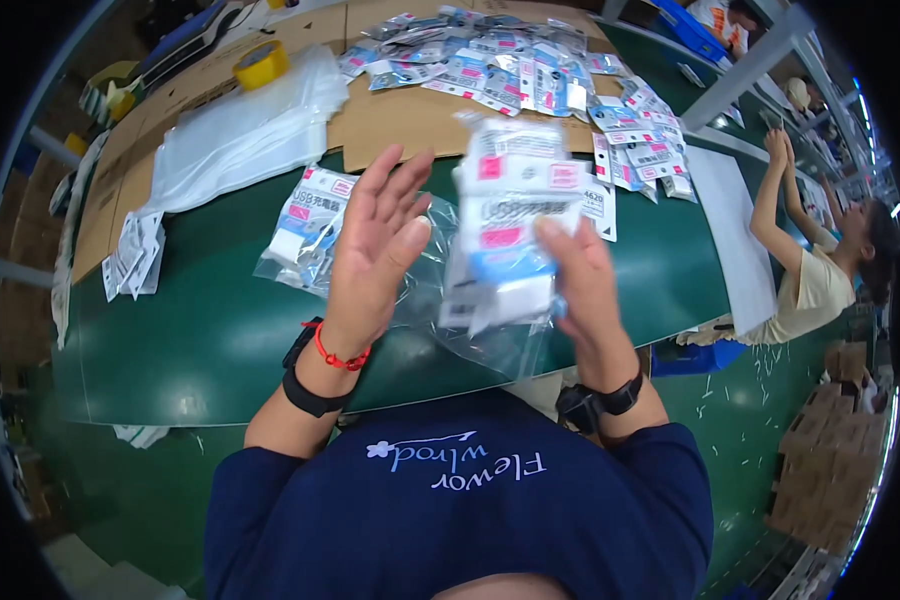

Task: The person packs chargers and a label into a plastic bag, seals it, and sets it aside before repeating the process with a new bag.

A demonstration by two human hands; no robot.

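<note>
My right hand [588, 280] grips a stack of small white, blue and pink retail packets [518, 210], with the thumb on the front one. Motion blurs the packets, so I cannot tell how many there are. My left hand [375, 250] is raised to their left, palm facing them, fingers stretched out and nothing in it. Beyond that wrist, similar packets [305, 235] lie on the green table inside a clear plastic bag [270, 268]. More clear film [500, 348] spreads under the held stack, near the table edge.
A big heap of the same packets [470, 65] covers cardboard [375, 125] at the back, spilling right. Flat clear bags [240, 140] and yellow tape [260, 66] lie back left, folded white cards [135, 255] at left. A person [815, 260] sits at right beyond a white sheet [735, 235].
</note>
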